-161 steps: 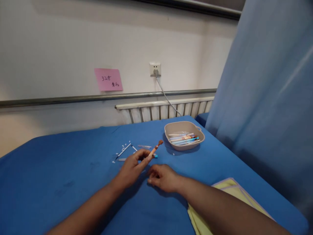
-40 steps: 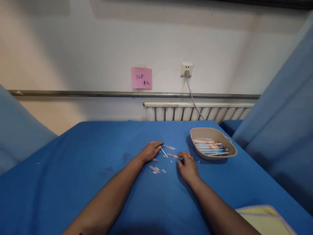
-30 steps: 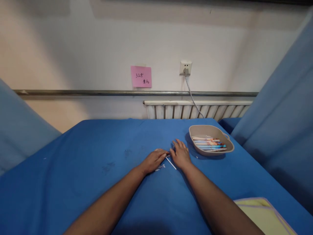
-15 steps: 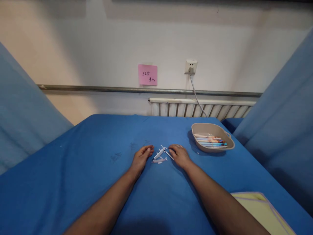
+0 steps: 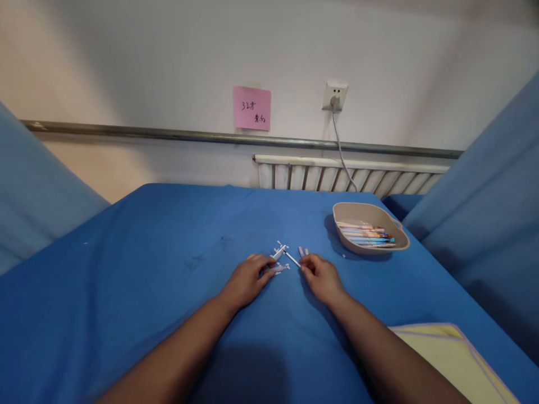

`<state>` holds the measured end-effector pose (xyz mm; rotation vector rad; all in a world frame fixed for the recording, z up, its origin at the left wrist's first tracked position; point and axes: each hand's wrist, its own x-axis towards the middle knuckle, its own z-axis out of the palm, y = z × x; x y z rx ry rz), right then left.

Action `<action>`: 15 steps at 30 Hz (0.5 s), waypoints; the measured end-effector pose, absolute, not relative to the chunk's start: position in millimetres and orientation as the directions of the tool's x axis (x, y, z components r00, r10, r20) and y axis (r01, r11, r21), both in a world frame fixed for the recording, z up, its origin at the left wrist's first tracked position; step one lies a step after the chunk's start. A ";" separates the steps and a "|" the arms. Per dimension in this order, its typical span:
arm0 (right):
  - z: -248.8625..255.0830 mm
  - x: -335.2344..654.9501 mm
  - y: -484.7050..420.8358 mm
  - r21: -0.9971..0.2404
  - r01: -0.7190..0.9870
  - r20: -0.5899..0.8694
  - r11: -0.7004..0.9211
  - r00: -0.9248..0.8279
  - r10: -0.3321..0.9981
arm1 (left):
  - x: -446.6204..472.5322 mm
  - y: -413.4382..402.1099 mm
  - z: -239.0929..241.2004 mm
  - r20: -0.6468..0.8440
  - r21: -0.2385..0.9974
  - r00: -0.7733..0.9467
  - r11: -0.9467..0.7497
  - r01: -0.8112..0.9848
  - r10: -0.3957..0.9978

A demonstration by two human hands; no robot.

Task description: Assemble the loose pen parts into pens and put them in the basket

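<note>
My left hand is closed, thumb and fingers pinched at the lower end of a white pen-like tube. Its fingertips also meet a pale, greyish clip-like piece just below. My right hand pinches the near end of a slim white stick. The stick's dark far end meets the upper part of the tube. Small white bits lie around the tube's top. Two short grey pieces lie just beyond my right fingers.
A beige basket holding several pens stands at the right on the blue sheet. Folded yellow cloth lies at the near right. Behind are a radiator, a metal rail and a plugged-in cable. Blue curtains hang on both sides.
My left hand has moved in and closed on the tube. My right hand has come down and pinched the slim stick, uncovering the grey pieces. The camera view has tilted slightly.
</note>
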<state>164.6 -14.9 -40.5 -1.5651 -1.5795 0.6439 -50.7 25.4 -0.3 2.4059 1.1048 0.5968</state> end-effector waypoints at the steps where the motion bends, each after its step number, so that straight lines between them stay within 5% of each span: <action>1: -37.4 163.0 -15.2 -0.780 0.613 0.199 0.126 0.053 0.979 | -50.3 24.6 1.0 0.198 0.503 0.617 -0.619 0.603 0.762; 7: -25.9 160.0 -16.4 -0.711 0.680 0.208 0.178 -0.038 0.977 | -49.4 24.3 -0.7 0.176 0.406 0.658 -0.663 0.629 0.732; 15: -26.0 162.3 -18.1 -0.762 0.626 0.205 0.166 -0.011 0.979 | -47.3 22.6 2.0 0.164 0.434 0.659 -0.654 0.619 0.734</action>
